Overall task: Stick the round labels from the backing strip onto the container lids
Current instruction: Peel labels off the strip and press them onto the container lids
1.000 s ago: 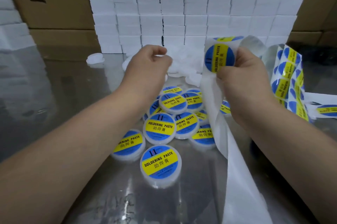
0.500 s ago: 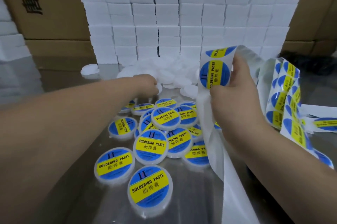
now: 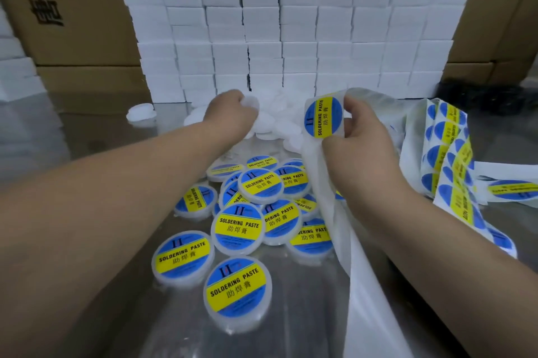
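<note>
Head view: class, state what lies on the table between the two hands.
Unlabelled white lids lie heaped between the left hand, which grips one, and the right hand holding the backing strip; the head view shows this.

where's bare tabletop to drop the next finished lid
Bare tabletop lies left, between the left forearm and the lone white lid. A smaller patch sits between the nearest labelled lid and the backing strip. Crowded: the labelled pile, blank lids, label strips right.

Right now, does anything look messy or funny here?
Yes. The labelled containers lie in a jumbled heap, several tilted on each other, and the label strip on the right is twisted and bunched up. Nothing looks broken or spilled.
</note>
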Demonstrator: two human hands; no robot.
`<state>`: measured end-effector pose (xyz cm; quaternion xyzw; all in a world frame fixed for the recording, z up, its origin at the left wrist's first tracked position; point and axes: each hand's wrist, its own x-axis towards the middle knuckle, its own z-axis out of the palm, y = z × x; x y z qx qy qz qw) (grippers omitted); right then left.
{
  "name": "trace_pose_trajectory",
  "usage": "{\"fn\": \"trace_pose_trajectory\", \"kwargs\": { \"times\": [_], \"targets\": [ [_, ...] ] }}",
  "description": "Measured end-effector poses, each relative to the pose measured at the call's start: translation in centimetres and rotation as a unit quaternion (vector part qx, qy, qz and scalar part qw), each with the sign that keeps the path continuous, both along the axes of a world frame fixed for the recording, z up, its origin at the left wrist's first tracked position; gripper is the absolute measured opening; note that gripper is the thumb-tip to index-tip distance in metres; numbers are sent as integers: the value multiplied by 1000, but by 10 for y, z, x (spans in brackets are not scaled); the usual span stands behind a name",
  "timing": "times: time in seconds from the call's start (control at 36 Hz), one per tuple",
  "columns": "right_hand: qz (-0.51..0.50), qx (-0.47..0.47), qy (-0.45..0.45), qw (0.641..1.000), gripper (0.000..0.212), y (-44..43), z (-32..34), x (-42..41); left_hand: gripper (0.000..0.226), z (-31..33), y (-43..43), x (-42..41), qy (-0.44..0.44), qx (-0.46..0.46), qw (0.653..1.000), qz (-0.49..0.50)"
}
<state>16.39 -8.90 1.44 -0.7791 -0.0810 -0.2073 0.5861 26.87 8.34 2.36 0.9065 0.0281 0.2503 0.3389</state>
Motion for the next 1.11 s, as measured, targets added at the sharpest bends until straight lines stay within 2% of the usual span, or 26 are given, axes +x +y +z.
{"fn": "trace_pose_trajectory", "kwargs": {
  "times": [0.08,0.14,0.22,0.28,0.36,0.42,0.44,0.53,0.67,0.78,0.86,1.0,1.11],
  "targets": [
    [2,-2,4,1000,36,0,-1,2,18,16,-12,-19,-49,-180,982,-7],
    [-2,7,-2,1000,28,2,1,2,23,24,-21,-36,-68,-252,965,-17],
    [2,29,4,1000,20,3,2,1,25,28,-34,-64,-50,-337,938,-61],
    [10,35,8,999,22,4,3,-2,25,24,-38,-83,-53,-300,948,-98],
    [47,46,2,998,24,6,6,-6,23,14,-38,-107,-75,-157,974,-146],
    [91,47,-10,995,25,7,8,-10,11,8,-38,-115,-68,-94,981,-152],
    [113,41,-16,993,26,7,8,-12,12,5,-38,-117,-65,-75,984,-146],
    [161,27,-17,986,31,8,7,-14,22,-1,-38,-118,-81,-60,986,-136],
    [189,9,-28,982,43,9,4,-13,25,-4,-27,-119,-112,-12,985,-134],
    [144,-36,-55,987,22,10,2,-12,23,-5,-24,-124,-125,24,984,-124],
    [117,-48,-56,990,22,12,1,-11,20,-7,-25,-126,-129,41,983,-121],
    [145,-29,-36,988,22,12,1,-16,18,-8,-25,-126,-132,49,983,-115],
    [169,-16,-13,985,15,11,1,-18,10,-6,-23,-127,-132,51,981,-131]
  ]
}}
